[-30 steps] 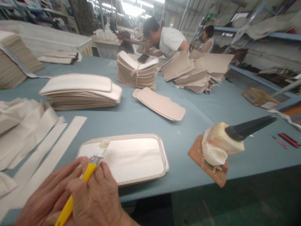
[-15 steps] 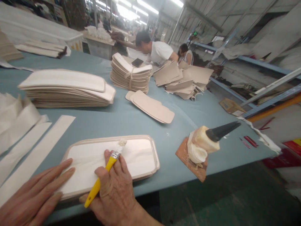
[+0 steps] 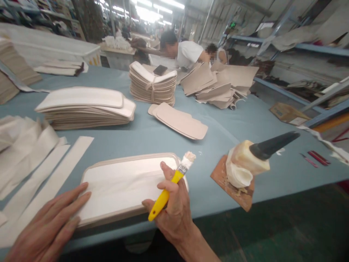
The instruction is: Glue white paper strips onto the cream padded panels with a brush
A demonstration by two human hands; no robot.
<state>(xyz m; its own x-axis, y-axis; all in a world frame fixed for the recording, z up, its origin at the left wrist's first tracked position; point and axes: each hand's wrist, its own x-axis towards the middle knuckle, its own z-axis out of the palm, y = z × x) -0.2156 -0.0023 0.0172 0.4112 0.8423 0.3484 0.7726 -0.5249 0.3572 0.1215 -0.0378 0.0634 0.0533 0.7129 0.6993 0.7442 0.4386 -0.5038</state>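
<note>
A small stack of rounded panels (image 3: 122,182), white-faced with beige rims, lies at the near table edge. My left hand (image 3: 54,218) rests flat on its left end, fingers stretched out. Held in my right hand (image 3: 174,203) is a yellow-handled paintbrush (image 3: 165,194), its bristles coated with a whitish paste and pointing up to the right. My right fingers touch the right end of the top panel. To the right, a glue-crusted container (image 3: 241,165) with a black nozzle stands on a brown board (image 3: 248,198).
Thicker panel stacks (image 3: 87,109) and a tied bundle (image 3: 152,85) sit farther back. Loose beige panels (image 3: 180,122) lie mid-table. White strips (image 3: 57,182) are at left, red-handled tools (image 3: 319,158) at right. A co-worker (image 3: 188,52) leans in behind beige sheets (image 3: 218,85).
My right hand has slid with the paintbrush from the middle of the top panel to its right end. My left hand stays on the left end. The view has shifted slightly.
</note>
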